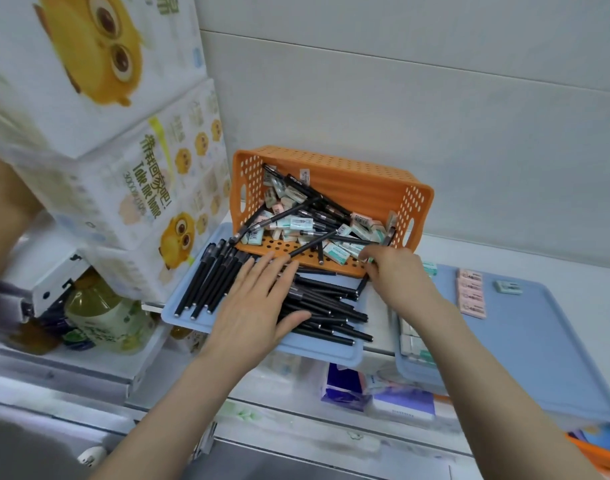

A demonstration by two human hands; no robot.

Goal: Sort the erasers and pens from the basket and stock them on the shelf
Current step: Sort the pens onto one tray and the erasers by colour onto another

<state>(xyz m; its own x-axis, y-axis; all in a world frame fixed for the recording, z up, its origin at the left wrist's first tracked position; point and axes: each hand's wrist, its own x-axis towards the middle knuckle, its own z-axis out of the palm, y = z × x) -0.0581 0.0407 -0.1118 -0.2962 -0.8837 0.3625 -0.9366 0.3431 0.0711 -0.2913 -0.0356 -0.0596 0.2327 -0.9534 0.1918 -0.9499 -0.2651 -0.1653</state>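
The orange basket [348,181] lies tipped on its side on the white shelf [504,251], its opening facing the person. Inside it, black pens [310,194] and small wrapped erasers [336,252] are mixed together.

Its lower wall overlaps the back of the left blue tray [179,306], which holds a pile of sorted pens [210,282]. The left hand [255,306] lies flat on this pile, fingers straight and spread.

The right hand [397,271] is at the basket's lower rim with its fingers curled among the erasers there. Whether it grips one cannot be told.

The right blue tray [538,341] carries a row of pink erasers [471,292] and 1 green eraser [507,286] just beside them. Stacked tissue packs [123,188] stand left of the basket.
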